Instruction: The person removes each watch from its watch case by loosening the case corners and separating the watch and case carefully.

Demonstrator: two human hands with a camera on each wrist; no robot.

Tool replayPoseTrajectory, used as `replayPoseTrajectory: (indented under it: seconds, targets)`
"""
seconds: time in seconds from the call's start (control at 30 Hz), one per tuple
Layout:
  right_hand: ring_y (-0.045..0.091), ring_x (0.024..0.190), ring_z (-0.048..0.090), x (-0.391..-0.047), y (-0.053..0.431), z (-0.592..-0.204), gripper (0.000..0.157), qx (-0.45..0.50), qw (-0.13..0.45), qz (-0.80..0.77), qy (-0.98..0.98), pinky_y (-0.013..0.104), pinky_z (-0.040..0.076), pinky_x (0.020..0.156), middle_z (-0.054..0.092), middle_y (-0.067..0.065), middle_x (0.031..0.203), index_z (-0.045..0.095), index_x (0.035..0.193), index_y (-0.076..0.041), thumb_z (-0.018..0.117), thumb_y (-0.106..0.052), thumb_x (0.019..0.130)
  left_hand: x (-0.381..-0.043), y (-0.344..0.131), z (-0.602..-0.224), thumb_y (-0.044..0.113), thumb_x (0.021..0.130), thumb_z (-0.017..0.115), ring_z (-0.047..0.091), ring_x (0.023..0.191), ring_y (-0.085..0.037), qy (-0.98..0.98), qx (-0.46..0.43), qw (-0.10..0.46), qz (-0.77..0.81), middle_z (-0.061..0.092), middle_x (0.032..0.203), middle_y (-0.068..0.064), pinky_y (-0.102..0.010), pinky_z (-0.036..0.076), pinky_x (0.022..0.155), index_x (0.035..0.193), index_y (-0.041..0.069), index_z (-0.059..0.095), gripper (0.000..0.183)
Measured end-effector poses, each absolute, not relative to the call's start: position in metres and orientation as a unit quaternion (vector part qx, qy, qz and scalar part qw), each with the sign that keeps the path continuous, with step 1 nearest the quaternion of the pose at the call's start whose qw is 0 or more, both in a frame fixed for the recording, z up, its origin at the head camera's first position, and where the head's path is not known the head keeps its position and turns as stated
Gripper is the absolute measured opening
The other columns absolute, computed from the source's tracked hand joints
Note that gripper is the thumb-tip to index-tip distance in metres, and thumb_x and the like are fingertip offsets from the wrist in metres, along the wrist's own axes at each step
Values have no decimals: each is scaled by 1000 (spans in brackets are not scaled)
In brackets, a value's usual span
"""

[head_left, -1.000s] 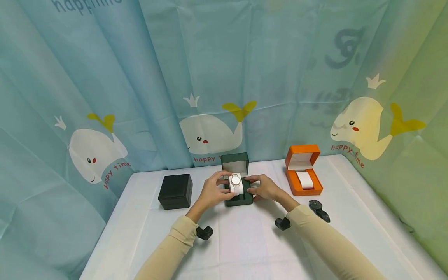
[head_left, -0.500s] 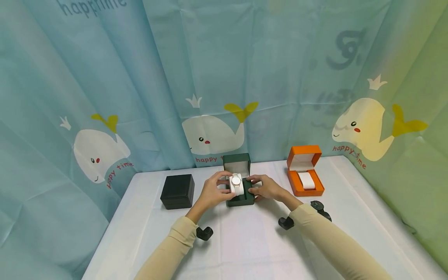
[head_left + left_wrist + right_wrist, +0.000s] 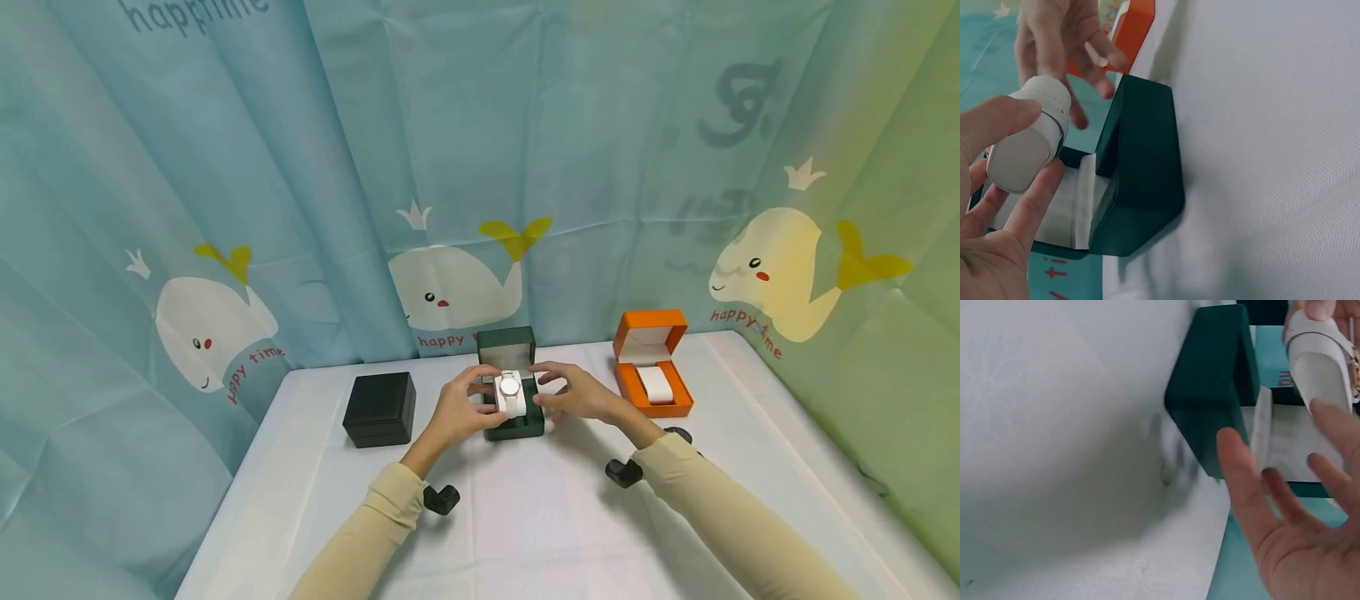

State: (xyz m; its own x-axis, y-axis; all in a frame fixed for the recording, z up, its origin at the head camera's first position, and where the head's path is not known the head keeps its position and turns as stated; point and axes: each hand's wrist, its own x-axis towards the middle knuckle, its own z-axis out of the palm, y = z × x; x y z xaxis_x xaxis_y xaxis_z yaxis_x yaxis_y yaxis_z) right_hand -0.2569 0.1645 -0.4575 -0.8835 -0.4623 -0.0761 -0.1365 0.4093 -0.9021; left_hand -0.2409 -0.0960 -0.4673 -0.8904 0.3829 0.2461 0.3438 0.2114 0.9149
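In the head view, my left hand (image 3: 456, 408) pinches a white watch cushion (image 3: 518, 405) between thumb and fingers, just over the opened dark green watch box (image 3: 514, 432). A wristwatch (image 3: 510, 385) with a pale dial and white strap is wrapped around the cushion. The left wrist view shows my thumb on one side of the cushion (image 3: 1021, 155) and fingers on the other. My right hand (image 3: 583, 395) hovers at the box's right side with its fingers spread; in the right wrist view the hand (image 3: 1310, 544) grips nothing, though one fingertip appears close to the cushion.
To the left sits a closed black box (image 3: 380, 408). An opened orange watch box (image 3: 654, 410) with a white cushion inside stands on the right. A dark watch (image 3: 678, 434) lies partly behind the right sleeve. A curtain (image 3: 450, 167) hangs along the table's back.
My right hand has come away from the green box's right side, its fingers spreading. The left hand, still holding the cushion and watch, has shifted slightly right.
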Motion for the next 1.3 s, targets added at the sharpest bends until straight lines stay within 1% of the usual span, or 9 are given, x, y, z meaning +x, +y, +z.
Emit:
replayPoseTrajectory:
  seconds: [0.03,0.2,0.3,0.43,0.53,0.8,0.9,1.17,1.3]
  targets:
    - [39,86,72,-257,165,-457,63,-189,160,-525,814,48,62,74,50,32,142,45,154,-7,72,-16,98,-241,-95,-468,-4,77,87,66,114,-37,779,233,17,582,56,137,-9,-34,61,79,132,11,62,63]
    - [38,110,68,-254,165,-452,70,-210,171,-585,765,56,59,83,46,26,149,38,158,-11,73,-17,97,-242,-92,-469,-4,76,88,66,113,-36,779,234,18,581,56,136,-9,-32,61,78,132,12,62,63]
    - [38,116,65,-252,164,-452,72,-211,184,-612,740,56,58,86,43,23,153,37,159,-16,74,-15,97,-241,-90,-469,-4,77,87,66,114,-38,779,239,19,580,56,135,-10,-31,61,78,132,12,61,63]
    - [37,115,66,-250,160,-453,74,-212,192,-632,720,52,58,87,39,23,155,36,159,-15,74,-13,96,-239,-88,-467,-4,78,87,65,114,-40,777,244,17,580,56,135,-12,-31,61,78,132,10,61,62]
    - [37,115,65,-249,158,-454,73,-208,190,-645,710,52,58,88,40,24,154,37,157,-13,75,-12,96,-238,-87,-466,-4,78,86,65,114,-41,776,248,13,579,56,136,-13,-32,61,79,132,9,61,62]
    - [35,116,64,-247,150,-462,64,-184,177,-675,692,49,59,87,42,23,150,43,151,-10,75,-11,95,-238,-86,-467,-4,78,86,65,114,-42,775,254,9,578,57,136,-13,-31,61,79,133,9,60,62]
    - [34,112,64,-247,146,-465,61,-183,171,-683,686,49,60,86,44,23,147,45,149,-10,74,-10,95,-239,-86,-468,-4,78,86,65,115,-41,775,256,8,578,56,136,-13,-31,61,79,133,9,60,62]
    - [35,108,65,-246,138,-471,54,-186,167,-701,668,51,60,85,50,24,134,51,142,-11,76,-8,94,-238,-88,-469,-5,79,84,64,115,-43,769,266,10,581,55,137,-15,-33,61,81,134,9,59,62]
    - [35,109,65,-246,135,-473,53,-183,163,-705,666,51,60,85,50,23,133,52,141,-11,76,-8,94,-238,-89,-469,-5,80,84,63,115,-45,765,267,7,586,55,138,-15,-33,61,81,135,8,60,62]
